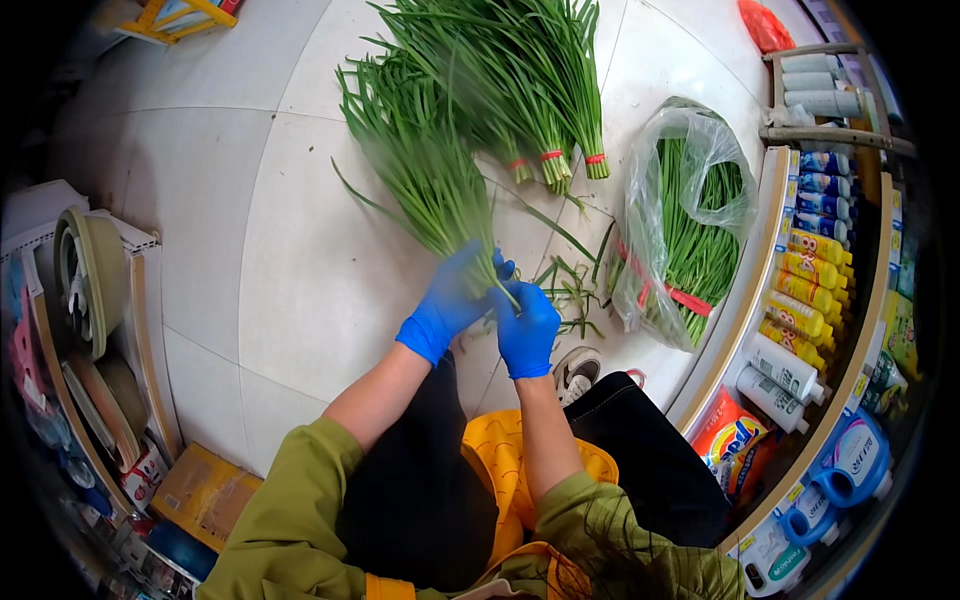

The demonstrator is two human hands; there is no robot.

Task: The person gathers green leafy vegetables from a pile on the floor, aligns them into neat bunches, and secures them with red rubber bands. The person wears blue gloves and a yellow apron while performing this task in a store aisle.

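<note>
Both of my hands wear blue gloves. My left hand (pixel 450 300) is wrapped around the lower stems of a loose bunch of garlic chives (pixel 431 169), whose leaves fan out away from me over the floor. At the cut end of that bunch, my right hand (pixel 529 330) pinches a pale chive stalk (pixel 508 295) between thumb and fingers. Just beyond lie several chive bundles (pixel 517 90), some showing red ties (pixel 595 159) near their bases. Chive trimmings (pixel 574 292) are scattered on the tiles to the right of my right hand.
An open clear plastic bag (pixel 637 202) with red-banded chives stands at right. Alongside it, shelves (pixel 739 300) carry yellow bottles (pixel 806 292) and detergent. Basins (pixel 94 285) and a cardboard box (pixel 204 495) are at left. My shoe (pixel 577 373) is near the trimmings.
</note>
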